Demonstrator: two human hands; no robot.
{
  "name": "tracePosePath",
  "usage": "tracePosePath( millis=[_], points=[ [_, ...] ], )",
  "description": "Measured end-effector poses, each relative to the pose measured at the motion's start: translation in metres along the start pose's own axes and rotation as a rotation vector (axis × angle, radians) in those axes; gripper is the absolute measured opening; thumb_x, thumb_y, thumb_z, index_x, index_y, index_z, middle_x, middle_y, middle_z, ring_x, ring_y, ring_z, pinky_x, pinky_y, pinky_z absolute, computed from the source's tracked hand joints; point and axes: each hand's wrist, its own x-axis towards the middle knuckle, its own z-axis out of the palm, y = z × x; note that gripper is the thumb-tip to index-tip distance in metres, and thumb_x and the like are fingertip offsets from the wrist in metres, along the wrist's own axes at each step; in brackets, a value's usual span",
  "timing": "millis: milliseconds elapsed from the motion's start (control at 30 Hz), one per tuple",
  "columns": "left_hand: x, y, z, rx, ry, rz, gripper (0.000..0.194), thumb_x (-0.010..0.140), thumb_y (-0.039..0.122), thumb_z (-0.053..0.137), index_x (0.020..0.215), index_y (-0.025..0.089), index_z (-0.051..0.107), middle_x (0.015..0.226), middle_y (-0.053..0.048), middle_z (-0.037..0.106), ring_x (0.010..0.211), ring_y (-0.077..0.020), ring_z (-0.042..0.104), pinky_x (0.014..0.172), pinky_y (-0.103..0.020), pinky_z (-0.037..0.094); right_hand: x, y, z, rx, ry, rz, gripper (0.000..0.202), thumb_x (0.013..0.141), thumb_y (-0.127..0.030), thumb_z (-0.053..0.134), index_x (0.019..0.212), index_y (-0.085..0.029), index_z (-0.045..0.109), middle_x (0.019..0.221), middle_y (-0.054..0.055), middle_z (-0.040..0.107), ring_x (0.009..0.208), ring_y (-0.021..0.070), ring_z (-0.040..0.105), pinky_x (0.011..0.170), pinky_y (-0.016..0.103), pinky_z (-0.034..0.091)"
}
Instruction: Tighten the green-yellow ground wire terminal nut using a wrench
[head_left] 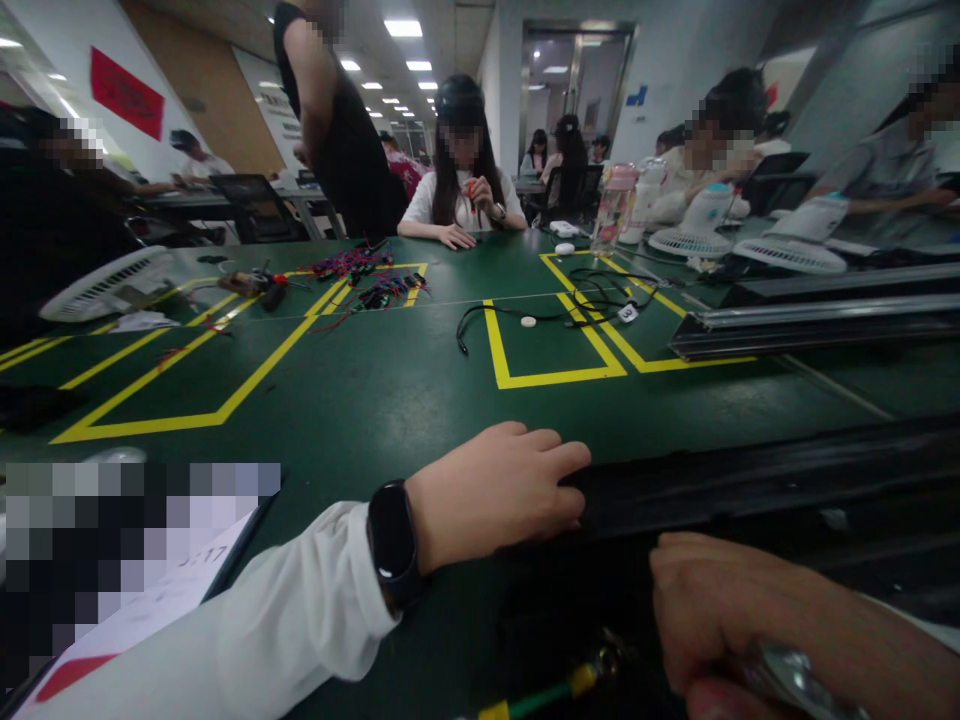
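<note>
Black rail (750, 490) along the near right edge of the green table (390, 390) is where our left hand (495, 495) sits, palm down, fingers stretched flat and together, tips pressing on the rail's left end without wrapping round it. On that wrist we wear a black watch (391, 545) above a white sleeve (247, 630). Our right hand (720, 610) is lower, at the near right corner, fingers curled over something shiny and metal (787, 675); it is blurred and half cut off, so we cannot tell what it is, nor how tight the hold is. Just left of that hand a green and yellow wire (555, 692) with a brass end pokes up from the bottom edge. Near left lies a tablet or clipboard (135, 600), mostly blurred out. Yellow tape lines (247, 385) mark boxes across the table. Further out, in the middle, a black cable (525, 318) loops across one box with a small white disc (529, 322) beside it. Far left of centre sits a heap of coloured wires (367, 280). A white fan (105, 285) lies on the far left, two more (787, 255) on the far right, near a clear bottle (613, 210). Across the table a seated person (461, 165) holds something small and orange, and another person (337, 120) stands just left of them.
</note>
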Motion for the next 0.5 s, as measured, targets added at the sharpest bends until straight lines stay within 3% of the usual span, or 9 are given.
tracePosePath(
  millis=[167,333,500],
  points=[
    [-0.001,0.004,0.000,-0.020,-0.003,0.001,0.016,0.112,0.033,0.078,0.099,0.024,0.080,0.128,-0.006,0.075,0.100,-0.0257,0.071,0.068,-0.041,0.049,0.001,-0.005,-0.006,0.016,-0.096,0.034,0.029,0.114,-0.049,0.066,0.093,-0.029,0.067,0.086,0.000,0.075,0.071,0.0198,0.069,0.066,0.031,0.051],
    [-0.001,0.006,0.000,-0.025,0.002,-0.004,0.013,0.111,0.031,0.079,0.101,0.024,0.081,0.128,-0.007,0.074,0.100,-0.0262,0.071,0.068,-0.041,0.050,-0.003,-0.002,0.002,-0.044,0.001,0.002,0.026,0.114,-0.043,0.066,0.092,-0.030,0.066,0.081,-0.001,0.071,0.063,0.0176,0.064,0.055,0.028,0.043],
    [-0.001,0.005,0.000,-0.022,0.008,0.005,0.012,0.110,0.031,0.081,0.101,0.024,0.081,0.128,-0.007,0.074,0.100,-0.0263,0.071,0.067,-0.041,0.051,-0.003,0.001,0.008,-0.047,-0.034,0.040,0.026,0.114,-0.041,0.063,0.091,-0.029,0.064,0.082,-0.001,0.072,0.064,0.0182,0.064,0.057,0.028,0.045]
  ],
)
